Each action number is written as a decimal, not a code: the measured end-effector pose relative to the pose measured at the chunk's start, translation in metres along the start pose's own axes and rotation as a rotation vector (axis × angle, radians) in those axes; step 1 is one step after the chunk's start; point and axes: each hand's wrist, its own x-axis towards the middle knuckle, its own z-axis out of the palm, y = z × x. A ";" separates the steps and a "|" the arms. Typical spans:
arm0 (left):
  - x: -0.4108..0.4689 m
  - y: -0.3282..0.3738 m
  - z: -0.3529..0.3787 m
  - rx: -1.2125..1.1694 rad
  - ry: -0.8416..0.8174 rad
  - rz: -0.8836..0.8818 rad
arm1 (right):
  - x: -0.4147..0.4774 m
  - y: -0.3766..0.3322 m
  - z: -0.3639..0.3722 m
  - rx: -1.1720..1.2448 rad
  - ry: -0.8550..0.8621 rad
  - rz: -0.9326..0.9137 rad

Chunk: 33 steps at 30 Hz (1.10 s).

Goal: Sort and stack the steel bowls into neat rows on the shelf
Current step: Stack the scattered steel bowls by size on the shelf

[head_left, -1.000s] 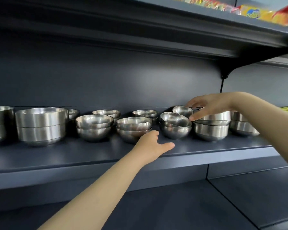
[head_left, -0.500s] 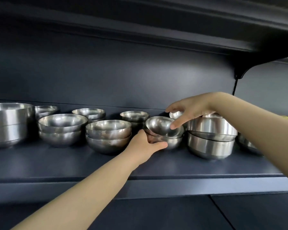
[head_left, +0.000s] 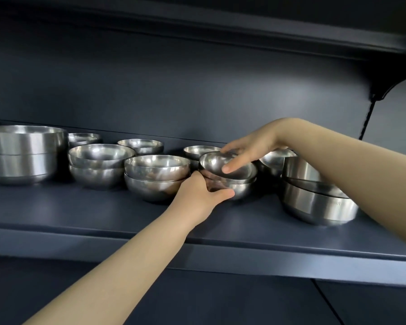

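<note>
**A:** While both hands are at that middle stack, which one holds what?

**B:** The left hand [head_left: 201, 195] grips the lower bowl [head_left: 243, 191], with the thumb along its front wall and the fingers curled round its left side. The right hand [head_left: 249, 148] pinches the top bowl [head_left: 217, 164], with the thumb pressed inside and the fingers hooked over the far rim.

**A:** Where do those two bowls sit?

**B:** On the shelf [head_left: 103, 214], in the front row. The mid pair [head_left: 155, 178] is just beside them on the left, and the right stack [head_left: 319, 207] is a little apart on the other side.

**A:** Which way does the top bowl face?

**B:** Mouth up. It is nested in the lower bowl but sits aslant, with its far left rim higher than its near right rim, so the hollow tips toward the front right. It is round, so it has no long axis. The lower bowl stands level, mouth up.

**A:** And the others?

**B:** All are mouth up. The big stack [head_left: 21, 156] is far left, two deep, and the left pair [head_left: 96, 165] is next to it. The back bowls [head_left: 141, 144] stand singly along the rear wall. A rear bowl [head_left: 273, 160] is partly hidden behind the right wrist. The upper bowl of the right stack sits crooked. Both rows run left to right along the shelf.
</note>
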 end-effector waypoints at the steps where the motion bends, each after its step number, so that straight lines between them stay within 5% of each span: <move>1: 0.000 0.000 0.000 -0.001 -0.001 0.002 | 0.001 -0.002 0.000 0.001 -0.007 0.005; 22: 0.000 -0.003 -0.001 0.001 -0.047 -0.013 | -0.002 -0.030 0.008 0.169 -0.008 0.134; 33: -0.022 -0.002 -0.016 0.108 -0.092 0.089 | -0.107 0.028 0.018 0.217 0.348 0.292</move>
